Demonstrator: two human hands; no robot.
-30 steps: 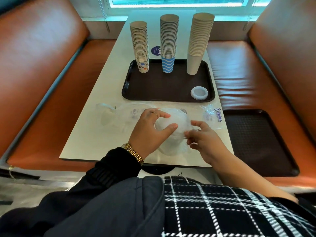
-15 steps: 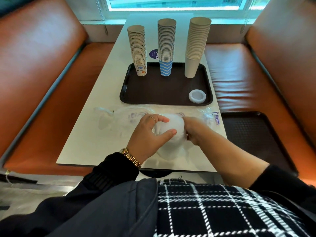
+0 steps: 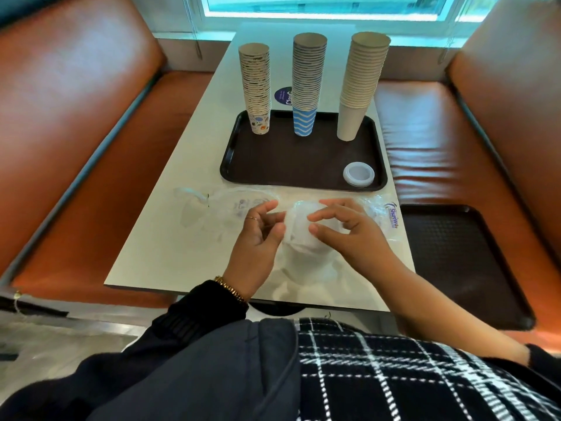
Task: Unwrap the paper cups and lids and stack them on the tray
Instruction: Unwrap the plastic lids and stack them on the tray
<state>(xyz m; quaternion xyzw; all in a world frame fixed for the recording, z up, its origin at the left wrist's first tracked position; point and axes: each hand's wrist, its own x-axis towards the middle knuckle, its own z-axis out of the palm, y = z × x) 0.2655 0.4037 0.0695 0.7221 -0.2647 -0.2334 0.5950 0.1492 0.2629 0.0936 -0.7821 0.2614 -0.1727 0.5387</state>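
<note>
A dark brown tray (image 3: 282,165) on the white table carries three tall cup stacks: a patterned stack (image 3: 256,86), a blue-wave stack (image 3: 307,83) and a plain beige stack (image 3: 362,83). One clear lid (image 3: 358,174) lies in the tray's near right corner. In front of the tray, a stack of clear lids (image 3: 299,230) sits in crinkled plastic wrap (image 3: 218,208). My right hand (image 3: 349,232) curls its thumb and fingers over the top of that lid stack. My left hand (image 3: 258,238) is at the stack's left side, fingers bent, thumb touching the plastic.
A second dark tray (image 3: 455,262) lies on the orange bench seat at the right. Orange benches (image 3: 76,147) flank the table (image 3: 170,238) on both sides. A round purple sticker (image 3: 282,97) shows behind the cups. Empty wrap with a blue logo (image 3: 391,218) lies at the right edge.
My right hand has moved up onto the top of the lid stack. My left hand has loosened and shifted slightly left of it. The view has come closer to the table.
</note>
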